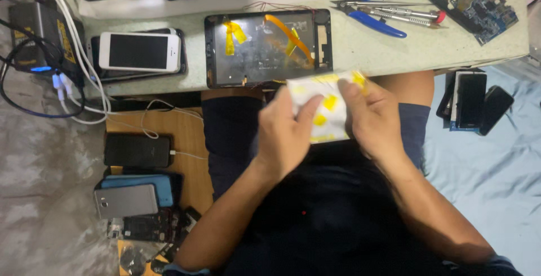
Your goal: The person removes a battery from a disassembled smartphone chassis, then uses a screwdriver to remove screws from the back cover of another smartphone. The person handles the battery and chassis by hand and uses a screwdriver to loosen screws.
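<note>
Both my hands hold a flat white battery pack (pixel 328 107) with yellow tape patches, above my lap near the table's front edge. My left hand (pixel 283 132) grips its left side, thumb pressed across the face. My right hand (pixel 369 115) grips the right side, fingers over the top corner. Just beyond it on the table lies an opened tablet shell (pixel 267 47), its inside bare, with yellow tape strips and an orange ribbon cable.
A white phone (pixel 140 52) lies left of the shell on dark devices. Blue-handled pliers (pixel 377 19), tweezers and a blue circuit board (pixel 484 8) sit at the table's right. Several phones (pixel 135 152) lie on the floor left; more dark phones (pixel 476 104) lie right. Charger cables (pixel 67 78) trail left.
</note>
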